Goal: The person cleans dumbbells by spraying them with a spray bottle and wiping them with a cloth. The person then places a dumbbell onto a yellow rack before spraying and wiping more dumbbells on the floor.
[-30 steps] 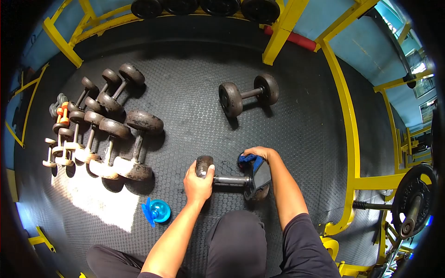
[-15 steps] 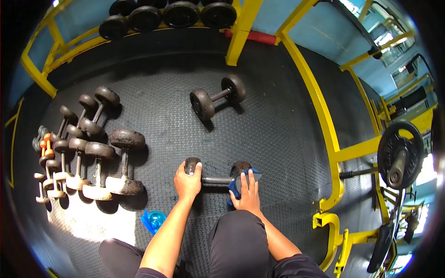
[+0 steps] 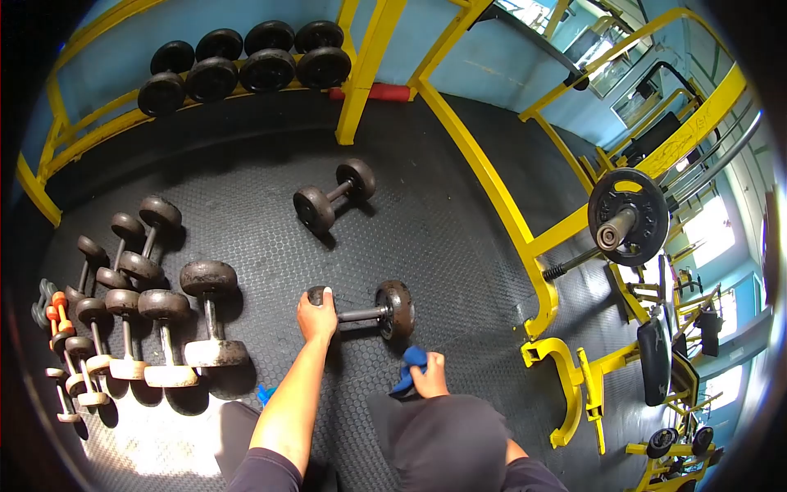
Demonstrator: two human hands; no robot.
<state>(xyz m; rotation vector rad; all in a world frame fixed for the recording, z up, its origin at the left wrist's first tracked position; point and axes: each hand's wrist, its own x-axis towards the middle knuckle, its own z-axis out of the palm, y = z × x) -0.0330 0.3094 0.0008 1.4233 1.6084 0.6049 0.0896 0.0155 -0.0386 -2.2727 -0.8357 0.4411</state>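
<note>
In front of my knees, a dark dumbbell with worn round ends lies on the black rubber floor. My left hand is closed over its left end, hiding most of that end. To the lower right of the dumbbell, apart from it, my right hand grips a blue cloth beside my raised knee. The dumbbell's right end and its metal bar show plainly. Another dumbbell rests on the floor farther ahead, untouched.
On the left stand several dumbbells in rows, with a small orange one among them. A yellow rack bears more dumbbells at the back. To the right are a yellow frame and a weight plate. Something blue pokes out beside my left forearm.
My right hand has come off the dumbbell's right end with the blue cloth and drawn back toward my knee. My left hand stays on the left end. The view has swung right.
</note>
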